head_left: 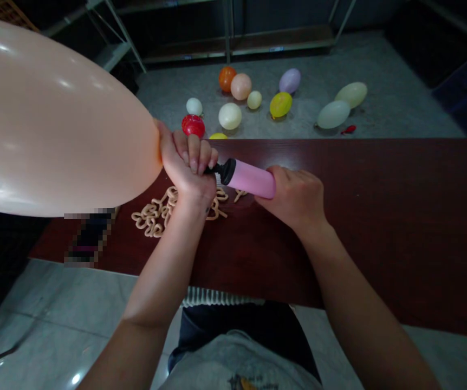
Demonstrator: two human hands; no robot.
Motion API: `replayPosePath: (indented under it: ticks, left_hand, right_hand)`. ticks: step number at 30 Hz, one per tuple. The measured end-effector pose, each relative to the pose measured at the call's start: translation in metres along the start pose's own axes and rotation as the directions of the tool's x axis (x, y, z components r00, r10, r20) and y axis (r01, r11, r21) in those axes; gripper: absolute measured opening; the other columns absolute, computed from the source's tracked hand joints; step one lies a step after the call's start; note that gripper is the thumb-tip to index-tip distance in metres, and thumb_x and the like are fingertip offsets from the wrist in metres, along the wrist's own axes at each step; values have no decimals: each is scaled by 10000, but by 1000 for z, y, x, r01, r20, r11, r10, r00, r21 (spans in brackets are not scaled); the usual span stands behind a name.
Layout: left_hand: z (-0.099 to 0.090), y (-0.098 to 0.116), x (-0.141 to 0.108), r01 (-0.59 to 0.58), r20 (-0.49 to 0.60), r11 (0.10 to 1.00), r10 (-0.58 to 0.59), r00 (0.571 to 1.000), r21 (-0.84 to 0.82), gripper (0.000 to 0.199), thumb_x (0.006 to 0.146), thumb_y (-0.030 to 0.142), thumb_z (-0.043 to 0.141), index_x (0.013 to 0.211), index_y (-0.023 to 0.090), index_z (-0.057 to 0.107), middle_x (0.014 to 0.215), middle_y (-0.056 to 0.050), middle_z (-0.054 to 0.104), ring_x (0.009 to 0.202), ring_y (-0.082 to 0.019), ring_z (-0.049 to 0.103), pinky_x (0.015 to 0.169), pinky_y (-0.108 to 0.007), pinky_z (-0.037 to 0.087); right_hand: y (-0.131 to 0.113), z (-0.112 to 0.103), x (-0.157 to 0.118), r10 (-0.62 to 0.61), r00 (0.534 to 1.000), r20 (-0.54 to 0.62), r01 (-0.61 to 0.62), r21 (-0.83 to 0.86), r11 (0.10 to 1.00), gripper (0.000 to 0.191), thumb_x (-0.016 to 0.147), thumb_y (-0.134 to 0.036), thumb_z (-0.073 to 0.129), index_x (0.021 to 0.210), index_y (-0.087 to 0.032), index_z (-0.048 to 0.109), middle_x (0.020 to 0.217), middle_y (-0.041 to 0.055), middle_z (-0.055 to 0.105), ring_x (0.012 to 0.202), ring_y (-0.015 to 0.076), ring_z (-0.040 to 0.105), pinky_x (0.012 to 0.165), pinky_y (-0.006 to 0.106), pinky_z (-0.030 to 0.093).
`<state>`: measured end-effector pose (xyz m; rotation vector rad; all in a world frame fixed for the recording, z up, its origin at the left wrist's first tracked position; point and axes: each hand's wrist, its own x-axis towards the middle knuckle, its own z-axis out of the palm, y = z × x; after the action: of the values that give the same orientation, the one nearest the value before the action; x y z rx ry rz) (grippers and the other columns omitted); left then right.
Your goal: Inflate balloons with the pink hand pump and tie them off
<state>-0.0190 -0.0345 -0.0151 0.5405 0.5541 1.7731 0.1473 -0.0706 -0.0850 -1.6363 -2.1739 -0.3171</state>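
One pink pump (253,179) held over a dark red table (380,216), between my left hand (185,168) and my right hand (294,197). Left fingers are curled tight round the spot where a big peach balloon (63,124) comes up to the pump's black nozzle end, so the balloon's neck is hidden inside my fist and I can't tell exactly how it sits there. The balloon bulges out from the thumb side of that fist and runs off the left edge of the view. On the other side, the pump's black end pokes out past my curled fingertips. Right fingers are wrapped round the other end of the pump, mostly out of sight behind my knuckles. Around my left wrist, a loose tangle of tan strands (154,214) lies on the tabletop, and just below the balloon there's a pixelated dark thing (91,238). Past the table, a bunch of smaller balloons (230,116) in mixed colours sits on the grey floor (156,86), with shelves (278,43) behind.
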Motion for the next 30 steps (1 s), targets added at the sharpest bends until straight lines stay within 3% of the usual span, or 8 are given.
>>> replayPosePath:
  ticks: [9,14,19,23,30]
  left_hand:
    - [-9,0,6,-26,-63,997,31,998,70,648,1022,608,214,557,176,86,413,46,128,362,-99,111,429,-281,180]
    - [-16,2,16,-64,-67,996,60,996,-59,644,1037,590,231,543,182,155,411,55,128,400,-100,60,453,-294,119]
    - [-30,5,30,-74,-153,992,58,987,-99,599,1042,595,195,597,198,151,448,58,117,447,-106,60,505,-296,129]
    - [-41,10,39,-89,-157,987,67,985,-137,580,1034,612,196,628,202,133,494,62,76,482,-113,40,533,-300,107]
    - [-33,25,32,-131,-112,989,122,986,-72,575,1049,588,143,639,192,63,476,50,62,489,-128,1,542,-320,77]
  right_hand:
    - [8,9,3,28,999,-16,-27,39,999,325,857,-398,551,1076,-174,638,944,107,716,852,245,618,736,349,312]
    - [7,18,5,18,997,-79,-19,-14,1000,378,862,-438,572,1128,-175,627,982,104,706,881,246,601,755,352,322]
    - [19,19,5,16,995,-96,-28,-116,993,357,870,-435,569,1119,-185,625,972,108,700,865,243,573,758,367,309]
    - [36,14,2,41,995,-91,-55,-164,985,325,863,-397,557,1090,-177,635,966,123,700,849,242,556,751,379,289]
    - [51,15,0,86,987,-135,-103,-124,987,315,833,-413,562,1008,-167,650,873,124,683,797,235,561,724,375,306]
